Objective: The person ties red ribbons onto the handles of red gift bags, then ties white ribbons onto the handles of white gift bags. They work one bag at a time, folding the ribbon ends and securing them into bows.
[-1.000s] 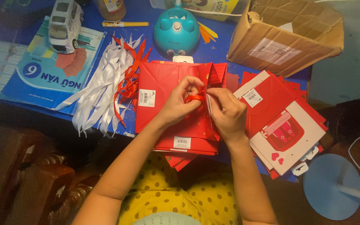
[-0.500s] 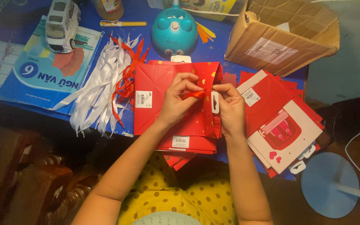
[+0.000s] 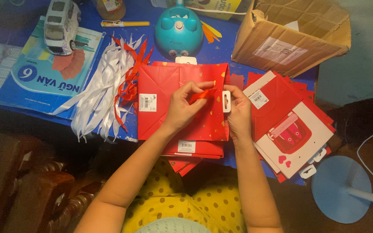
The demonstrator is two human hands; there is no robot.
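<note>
— Red ribbon [image 3: 203,94] sits pinched between your two hands now; a second ago your fingers were bunched close over it, and since then they have drawn a little apart along the strip.

— Where does it lie?

— Over the top red paper bag [image 3: 182,101], flat on the blue bench [image 3: 225,51]. Your left hand [image 3: 182,108] has its grip closed on the ribbon's left end. Your right hand [image 3: 239,113] pinches the other end, beside a small white hang tab [image 3: 226,101] at the bag's right edge.

— Labels?

— You have a white rectangular barcode sticker [image 3: 147,102] on the bag's left half, another on the bag beneath [image 3: 186,146], and one on the fanned stack of red bags [image 3: 290,125] to your right, whose top one shows a white face with a red window.

— Around you?

— White and red ribbons in a loose heap [image 3: 104,86] lie to your left, partly over a blue book [image 3: 35,82] that carries a toy van [image 3: 61,23]. A teal round gadget [image 3: 178,32] stands just behind the bag, and a cardboard box [image 3: 292,36] with a white label lies far right.
</note>
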